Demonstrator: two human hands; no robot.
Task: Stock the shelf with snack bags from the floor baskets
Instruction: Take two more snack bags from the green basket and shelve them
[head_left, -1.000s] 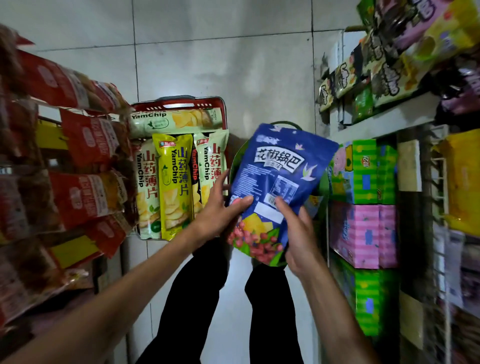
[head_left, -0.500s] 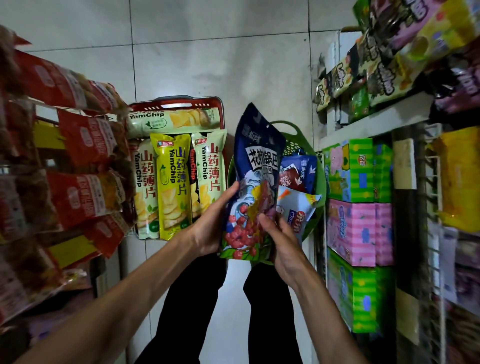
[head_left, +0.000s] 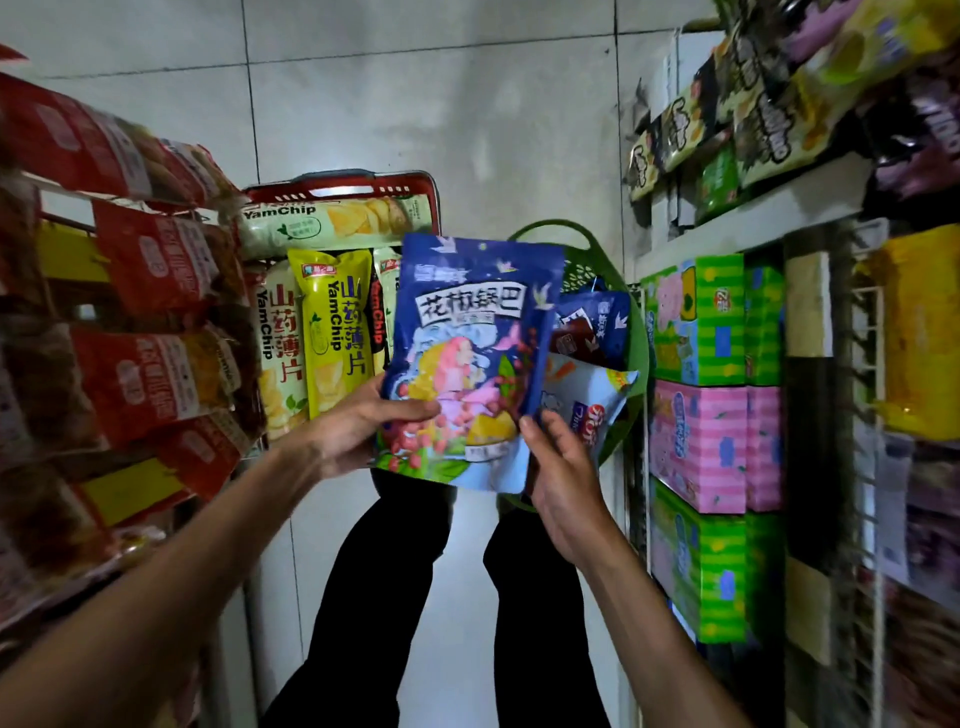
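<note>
I hold a blue snack bag (head_left: 470, 358) upright in front of me, its printed front facing the camera. My left hand (head_left: 358, 426) grips its lower left edge, thumb across the front. My right hand (head_left: 558, 478) pinches its lower right edge. Behind the bag on the floor stands a green basket (head_left: 582, 244) with a few more blue and white bags (head_left: 592, 332). To its left a red basket (head_left: 343, 189) holds several YamChip bags (head_left: 332, 332).
A rack of red snack bags (head_left: 140, 270) fills the left side. On the right, a shelf (head_left: 748, 223) carries green and purple packets above stacked green and pink boxes (head_left: 701, 431). My legs stand on the narrow tiled aisle floor (head_left: 415, 104).
The blue bag has been turned round from its back, past edge-on, to its front facing me. Both hands stayed at its lower edges above the green basket.
</note>
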